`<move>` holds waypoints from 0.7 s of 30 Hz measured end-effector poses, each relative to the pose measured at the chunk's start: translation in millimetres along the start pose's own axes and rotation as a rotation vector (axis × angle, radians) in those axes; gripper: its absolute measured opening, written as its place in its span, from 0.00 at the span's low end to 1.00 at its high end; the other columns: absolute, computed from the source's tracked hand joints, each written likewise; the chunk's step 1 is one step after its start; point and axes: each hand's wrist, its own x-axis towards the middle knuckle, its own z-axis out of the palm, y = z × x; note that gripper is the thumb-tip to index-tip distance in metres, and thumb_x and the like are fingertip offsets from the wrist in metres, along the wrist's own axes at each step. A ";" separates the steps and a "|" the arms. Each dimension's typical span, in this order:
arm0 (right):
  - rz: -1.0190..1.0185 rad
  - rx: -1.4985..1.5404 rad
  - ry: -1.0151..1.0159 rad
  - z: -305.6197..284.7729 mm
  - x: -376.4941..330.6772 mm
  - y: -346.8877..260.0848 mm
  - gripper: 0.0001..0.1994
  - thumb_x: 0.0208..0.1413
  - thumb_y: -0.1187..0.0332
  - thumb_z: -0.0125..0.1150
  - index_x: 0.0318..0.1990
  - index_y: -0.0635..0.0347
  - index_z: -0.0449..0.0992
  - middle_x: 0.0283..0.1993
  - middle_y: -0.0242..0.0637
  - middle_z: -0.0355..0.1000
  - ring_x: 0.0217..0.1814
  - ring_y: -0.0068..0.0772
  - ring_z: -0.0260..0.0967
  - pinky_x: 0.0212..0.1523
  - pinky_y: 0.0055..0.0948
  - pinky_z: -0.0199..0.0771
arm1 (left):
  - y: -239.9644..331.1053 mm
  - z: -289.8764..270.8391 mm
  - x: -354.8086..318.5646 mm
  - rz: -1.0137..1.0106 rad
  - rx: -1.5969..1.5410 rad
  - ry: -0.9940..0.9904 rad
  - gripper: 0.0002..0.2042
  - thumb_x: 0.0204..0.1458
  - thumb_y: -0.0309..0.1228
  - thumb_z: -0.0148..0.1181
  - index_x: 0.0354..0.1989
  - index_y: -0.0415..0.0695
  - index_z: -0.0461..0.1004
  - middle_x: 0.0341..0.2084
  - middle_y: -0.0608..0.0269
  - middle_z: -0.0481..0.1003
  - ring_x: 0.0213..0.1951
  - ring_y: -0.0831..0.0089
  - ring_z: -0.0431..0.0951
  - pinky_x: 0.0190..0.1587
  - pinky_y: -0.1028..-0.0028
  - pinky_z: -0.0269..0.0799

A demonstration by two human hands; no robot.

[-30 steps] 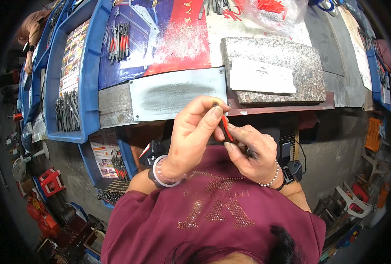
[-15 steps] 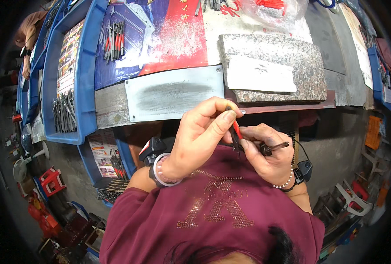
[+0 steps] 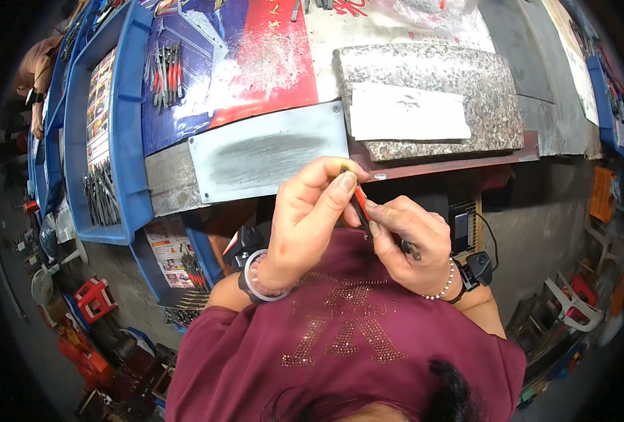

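Note:
In front of my chest, my left hand (image 3: 310,211) pinches the upper end of a slim black and red tool (image 3: 359,205), tweezer-like in shape, between thumb and forefinger. My right hand (image 3: 414,243) grips the same tool lower down with thumb and fingertips. Its lower end is partly hidden between the hands. A second dark, rod-like piece (image 3: 412,250) pokes out from the curled fingers of my right hand; most of it is covered. Just beyond my hands, at the bench edge, lies a pale metal plate (image 3: 266,121) with a dark smudged middle.
A speckled stone block (image 3: 494,105) carries a white paper (image 3: 409,125). Several black and red tools (image 3: 168,76) lie on the bench at left. A blue bin (image 3: 130,133) holds more dark tools (image 3: 102,193); another bin (image 3: 153,271) sits below. Another person's arm (image 3: 39,95) shows far left.
Both hands have shifted slightly left with the tool. My right hand has turned, so the dark rod that stuck out to the right now shows only its end.

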 end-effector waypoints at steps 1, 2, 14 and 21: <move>-0.023 0.000 0.012 1.2 -1.0 0.0 0.17 0.44 0.85 0.63 0.44 0.70 0.75 0.28 0.42 0.71 0.22 0.36 0.72 0.22 0.27 0.71 | -0.6 -0.3 -0.1 0.003 -0.013 0.008 0.09 0.64 0.30 0.50 0.45 0.37 0.72 0.28 0.68 0.74 0.26 0.87 0.70 0.31 0.86 0.68; -0.027 0.003 0.016 2.9 -1.8 -0.1 0.17 0.44 0.85 0.63 0.44 0.70 0.75 0.29 0.43 0.72 0.22 0.37 0.72 0.22 0.28 0.72 | -1.2 -0.6 0.1 0.008 -0.009 0.000 0.10 0.64 0.30 0.50 0.45 0.37 0.72 0.28 0.68 0.74 0.27 0.87 0.70 0.31 0.86 0.68; -0.310 -0.523 -0.100 -57.5 17.5 -4.9 0.17 0.36 0.76 0.65 0.39 0.63 0.79 0.26 0.34 0.69 0.24 0.31 0.70 0.22 0.27 0.70 | 24.1 -1.0 25.4 0.086 0.347 -0.310 0.05 0.56 0.22 0.58 0.40 0.35 0.75 0.31 0.61 0.76 0.33 0.77 0.77 0.35 0.77 0.73; -0.247 -0.659 0.142 -93.0 40.4 -15.2 0.13 0.50 0.65 0.67 0.39 0.64 0.79 0.35 0.44 0.76 0.28 0.33 0.73 0.26 0.26 0.72 | 27.6 16.0 52.6 0.621 0.709 -0.180 0.04 0.49 0.19 0.61 0.33 0.37 0.75 0.26 0.56 0.73 0.27 0.61 0.74 0.29 0.71 0.68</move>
